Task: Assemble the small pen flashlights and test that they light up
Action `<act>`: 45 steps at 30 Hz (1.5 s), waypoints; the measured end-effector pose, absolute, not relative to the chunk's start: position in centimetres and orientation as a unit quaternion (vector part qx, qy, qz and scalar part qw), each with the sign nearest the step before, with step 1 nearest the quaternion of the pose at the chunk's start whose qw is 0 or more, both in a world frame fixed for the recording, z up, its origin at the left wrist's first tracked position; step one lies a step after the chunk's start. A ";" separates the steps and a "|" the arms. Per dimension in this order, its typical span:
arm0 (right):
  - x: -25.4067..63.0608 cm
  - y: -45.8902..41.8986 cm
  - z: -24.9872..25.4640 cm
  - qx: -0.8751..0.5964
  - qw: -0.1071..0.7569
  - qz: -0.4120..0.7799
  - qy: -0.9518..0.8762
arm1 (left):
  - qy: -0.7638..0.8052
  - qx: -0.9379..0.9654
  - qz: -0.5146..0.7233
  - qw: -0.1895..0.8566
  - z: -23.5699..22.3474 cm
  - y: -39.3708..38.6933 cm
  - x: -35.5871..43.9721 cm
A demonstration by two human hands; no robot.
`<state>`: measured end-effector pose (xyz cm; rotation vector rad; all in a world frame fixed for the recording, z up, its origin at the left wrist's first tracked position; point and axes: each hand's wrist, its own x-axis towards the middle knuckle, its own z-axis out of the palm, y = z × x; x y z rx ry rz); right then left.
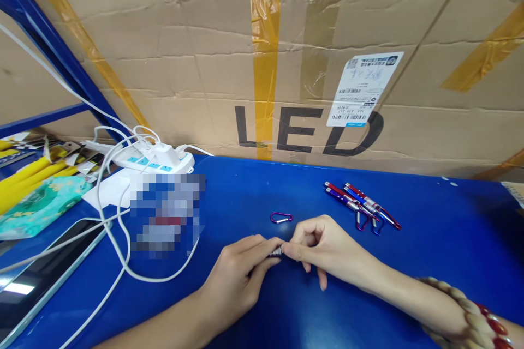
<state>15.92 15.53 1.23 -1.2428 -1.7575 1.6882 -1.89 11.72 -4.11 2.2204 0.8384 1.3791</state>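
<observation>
My left hand (241,270) pinches a small silvery cylindrical piece with dark print (276,251) between thumb and fingers, and most of it is hidden. At the other end of that piece, the thumb and forefinger of my right hand (313,245) close in a pinch, with its other fingers curled below. Just beyond the fingertips lies a purple carabiner (281,218) on the blue table. Farther off to the right, several slim red, blue and purple metal pen-shaped lights (356,200) lie side by side, with carabiners at their near ends.
A white power strip (151,161) with looping white cables (123,251) takes up the left. Near it are a tablet-like device (49,278), a green packet (45,204) and yellow items (36,174). A large cardboard box (204,65) stands behind the blue table (429,251).
</observation>
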 end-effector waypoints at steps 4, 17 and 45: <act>15.8 15.6 1.3 -0.447 0.200 0.572 -0.658 | 0.324 0.780 0.486 0.225 -4.2 11.6 -1.9; 18.0 18.7 0.2 -0.327 0.183 0.029 -0.927 | 0.434 0.650 0.464 0.416 -3.4 11.7 -1.9; 16.3 15.9 -1.3 -0.226 0.247 0.077 -0.939 | 0.416 0.658 0.482 0.403 -3.5 12.2 -1.7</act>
